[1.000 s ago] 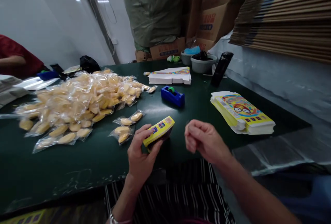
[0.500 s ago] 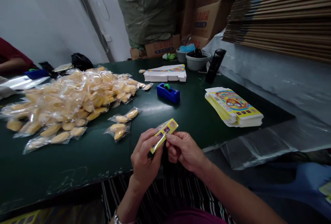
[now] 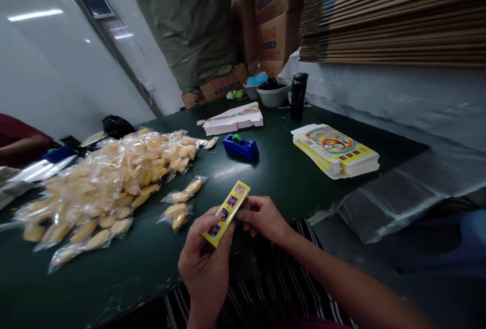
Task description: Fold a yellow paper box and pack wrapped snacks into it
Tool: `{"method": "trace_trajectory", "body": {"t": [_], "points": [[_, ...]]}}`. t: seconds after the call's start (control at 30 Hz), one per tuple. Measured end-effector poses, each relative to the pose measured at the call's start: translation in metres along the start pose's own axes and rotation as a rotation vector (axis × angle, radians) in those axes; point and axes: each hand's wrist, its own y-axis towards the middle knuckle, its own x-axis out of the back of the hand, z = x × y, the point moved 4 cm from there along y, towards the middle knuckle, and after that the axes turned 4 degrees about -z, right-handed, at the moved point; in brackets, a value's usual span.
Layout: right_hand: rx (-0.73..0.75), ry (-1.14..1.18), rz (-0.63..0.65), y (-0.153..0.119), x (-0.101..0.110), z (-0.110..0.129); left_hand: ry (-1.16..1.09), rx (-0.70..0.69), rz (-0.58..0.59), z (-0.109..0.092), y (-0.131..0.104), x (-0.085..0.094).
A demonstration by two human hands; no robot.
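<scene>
A small yellow printed box [image 3: 227,211] is held up over the near edge of the dark green table [image 3: 288,167]. My left hand [image 3: 207,263] grips its lower end from below. My right hand [image 3: 264,217] pinches its right side near the top. Just beyond the box lie two loose clear packets of yellow snacks [image 3: 182,202]. A big heap of the same packets [image 3: 102,177] covers the left half of the table.
A blue tape dispenser [image 3: 241,146] sits mid-table, a stack of flat yellow cartons [image 3: 336,149] to the right, and white flat cartons [image 3: 233,117] further back. Behind stand bowls [image 3: 273,93], a black bottle [image 3: 298,96], cardboard boxes and stacked sheets. A person's red sleeve [image 3: 17,139] shows at far left.
My right hand moved from free air onto the yellow box. The box was lifted and turned more upright between both hands. The view shifted and tilted.
</scene>
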Motion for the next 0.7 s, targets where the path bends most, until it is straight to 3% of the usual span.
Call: {"method": "trace_trajectory", "body": {"t": [0.13,0.23,0.3,0.37,0.43,0.5,0.6,0.7], "points": [[0.07,-0.353,-0.09,0.002,0.036,0.0,-0.091,0.243,-0.105,0.006,0.027,0.021],[0.089,-0.38,-0.119,0.003,0.059,0.017,-0.272,0.547,-0.076,0.022,0.047,0.029],[0.037,-0.286,0.025,0.001,0.053,0.024,-0.322,0.681,-0.013,0.035,0.056,0.027],[-0.061,-0.158,0.246,-0.005,0.032,0.025,-0.316,0.725,0.031,0.05,0.063,0.022],[-0.135,-0.085,0.335,-0.01,0.014,0.019,-0.287,0.719,0.047,0.063,0.063,0.02],[-0.155,-0.067,0.252,-0.009,0.005,0.011,-0.239,0.682,0.003,0.068,0.053,0.027],[-0.095,-0.047,0.099,-0.009,-0.007,-0.005,-0.03,0.519,-0.105,0.056,0.011,0.05],[-0.04,-0.055,0.05,-0.01,-0.034,-0.027,0.441,0.096,0.107,0.039,-0.035,0.048]]}}
